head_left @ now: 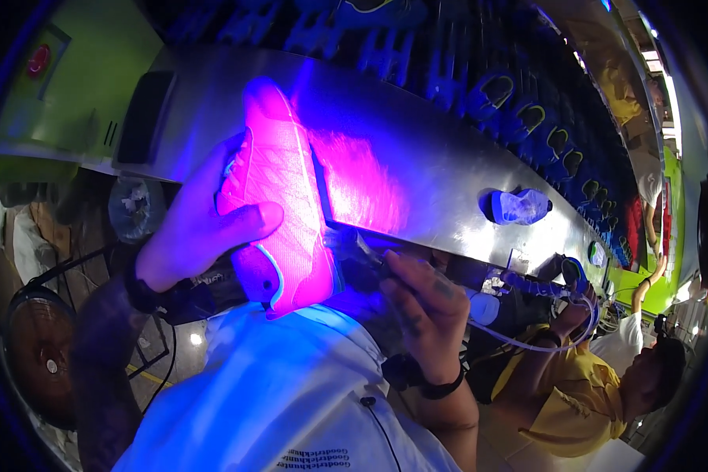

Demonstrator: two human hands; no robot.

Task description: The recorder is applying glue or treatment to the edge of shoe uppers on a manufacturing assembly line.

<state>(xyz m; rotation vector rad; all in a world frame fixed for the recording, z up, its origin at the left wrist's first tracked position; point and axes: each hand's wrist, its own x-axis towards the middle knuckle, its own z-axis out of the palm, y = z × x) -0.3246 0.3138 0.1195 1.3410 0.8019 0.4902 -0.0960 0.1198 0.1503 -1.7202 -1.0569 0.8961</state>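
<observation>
At the far left a round fan [43, 346] is seen low beside the person, and a dark panel [144, 118] stands at the left end of the long metal worktop [440, 157]. The left hand [200, 228] is closed around a shoe [279, 197], fingers behind it and thumb across its upper, so that the shoe is held up just in front of the worktop's near edge, toe pointing away and heel toward the white-shirted chest. The shoe glows pink under violet light (its true colour cannot be judged). Right of it, the right hand [421, 303] is clamped on a slim dark tool [362, 253] whose tip lies against the shoe's side near the sole edge; what kind of tool it is cannot be made out, perhaps a pen or small brush. The step in hand appears to be work along the sole line under the lamp. The next move would call for a steady left grip and the tool's tip kept on the seam as the shoe is turned. Farther right a pale shoe [519, 206] lies on the worktop, and a co-worker in yellow [574, 393] is seated beyond.
</observation>
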